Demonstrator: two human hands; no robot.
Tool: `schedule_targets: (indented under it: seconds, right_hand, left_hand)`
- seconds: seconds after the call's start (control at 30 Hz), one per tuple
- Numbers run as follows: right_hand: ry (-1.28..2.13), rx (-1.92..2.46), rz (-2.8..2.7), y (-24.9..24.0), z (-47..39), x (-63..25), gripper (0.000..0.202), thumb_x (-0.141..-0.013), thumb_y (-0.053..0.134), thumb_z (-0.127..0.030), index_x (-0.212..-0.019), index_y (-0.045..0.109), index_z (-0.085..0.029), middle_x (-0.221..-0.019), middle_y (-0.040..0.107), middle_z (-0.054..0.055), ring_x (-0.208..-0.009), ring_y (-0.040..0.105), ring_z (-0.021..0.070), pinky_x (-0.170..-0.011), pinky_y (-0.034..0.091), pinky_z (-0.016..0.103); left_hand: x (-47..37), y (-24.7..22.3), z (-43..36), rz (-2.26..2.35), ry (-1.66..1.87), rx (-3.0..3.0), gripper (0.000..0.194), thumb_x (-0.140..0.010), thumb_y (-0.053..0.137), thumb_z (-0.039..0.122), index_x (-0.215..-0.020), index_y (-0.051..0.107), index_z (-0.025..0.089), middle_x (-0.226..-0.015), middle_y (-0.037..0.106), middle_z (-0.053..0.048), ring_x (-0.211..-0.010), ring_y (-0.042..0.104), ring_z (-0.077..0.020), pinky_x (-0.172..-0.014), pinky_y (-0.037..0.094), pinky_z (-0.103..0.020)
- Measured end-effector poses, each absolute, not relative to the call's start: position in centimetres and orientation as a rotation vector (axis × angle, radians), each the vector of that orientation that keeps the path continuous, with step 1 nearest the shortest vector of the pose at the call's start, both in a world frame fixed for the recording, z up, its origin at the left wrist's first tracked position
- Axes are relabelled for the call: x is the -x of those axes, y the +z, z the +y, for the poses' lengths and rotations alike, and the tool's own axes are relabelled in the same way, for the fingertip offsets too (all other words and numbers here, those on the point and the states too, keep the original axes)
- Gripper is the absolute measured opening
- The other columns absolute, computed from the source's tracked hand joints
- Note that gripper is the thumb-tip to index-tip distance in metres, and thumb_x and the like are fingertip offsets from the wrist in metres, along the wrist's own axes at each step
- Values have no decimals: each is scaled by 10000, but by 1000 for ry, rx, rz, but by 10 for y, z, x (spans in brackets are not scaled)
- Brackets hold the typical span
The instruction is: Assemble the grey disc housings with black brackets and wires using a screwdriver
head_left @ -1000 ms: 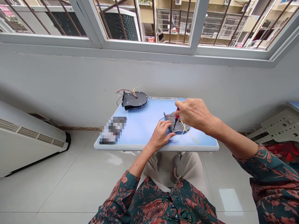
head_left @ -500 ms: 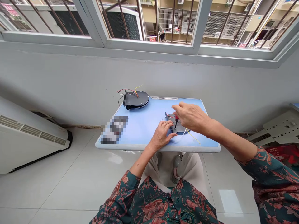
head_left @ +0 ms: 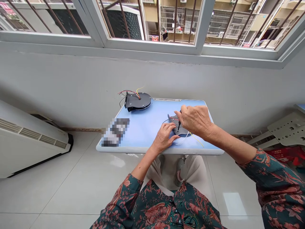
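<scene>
A dark plate-like device with black, red, white and yellow wires lies on the right part of the blue table. My left hand holds its left edge, fingers on top and thumb at the near side. Wrapped round the handle of a screwdriver, my right hand is over the device. The screwdriver's shaft points down and its tip meets the plate near a screw. My right hand hides most of the handle and the device's right part.
A similar black rounded device with wires sits at the table's back left corner. A blurred-out item lies at the front left. The table stands below a barred window, with a white appliance on the floor at left.
My right hand has turned on the screwdriver, its knuckles rolled over, and the red part of the handle is now covered. My left hand keeps its place on the device.
</scene>
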State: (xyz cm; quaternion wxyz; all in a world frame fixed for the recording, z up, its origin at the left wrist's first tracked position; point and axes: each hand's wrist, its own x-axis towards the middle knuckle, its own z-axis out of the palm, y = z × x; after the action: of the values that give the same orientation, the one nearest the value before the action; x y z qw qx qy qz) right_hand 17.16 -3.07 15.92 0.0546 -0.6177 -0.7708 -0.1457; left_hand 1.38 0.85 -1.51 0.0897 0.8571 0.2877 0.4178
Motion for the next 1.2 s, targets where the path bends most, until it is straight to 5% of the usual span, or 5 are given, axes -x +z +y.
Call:
schedule_targets:
  seconds: [0.17, 0.33, 0.63, 0.87, 1.2]
  right_hand:
    - [0, 1395, -2460, 162, -23, -192, 282, -1007, 415, -220, -1158, 642, -148, -1142, 667, 123, -708, 542, 137, -666, 360, 276]
    - [270, 1090, -2436, 161, -19, -205, 147, -904, 544, -143, -970, 669, -187, -858, 692, 26, -723, 551, 133, -711, 407, 254]
    - [-393, 1792, -2235, 146, -27, -176, 435, -993, 454, -503, -844, 680, -162, -596, 635, 59, -550, 419, 152, -586, 167, 307]
    - [-161, 1602, -2499, 167, -28, -190, 263, -1016, 441, -311, -1133, 636, -180, -1011, 717, 81, -693, 515, 150, -604, 221, 288]
    - [-460, 1949, -2284, 154, -22, -177, 494, -1028, 383, -499, -868, 678, -137, -681, 667, 116, -588, 474, 178, -590, 160, 322]
  left_hand:
    - [-14, -15, 8, 829, 1262, -2567, 342, -932, 709, 352, -1203, 576, 190, -1262, 659, -129, -1145, 595, -285, -985, 525, -492]
    - [-14, -14, 7, 851, 1241, -2557, 338, -927, 714, 336, -1206, 580, 200, -1270, 656, -122, -1158, 593, -288, -994, 523, -497]
    - [-14, -19, 11, 838, 1256, -2547, 342, -931, 710, 345, -1211, 579, 197, -1275, 660, -129, -1174, 595, -292, -996, 517, -509]
    - [-13, -16, 10, 837, 1230, -2526, 343, -924, 719, 336, -1208, 583, 201, -1283, 652, -132, -1177, 602, -290, -1006, 517, -504]
    - [-14, -17, 11, 801, 1267, -2531, 339, -913, 730, 344, -1186, 592, 197, -1240, 664, -131, -1138, 611, -283, -983, 525, -479]
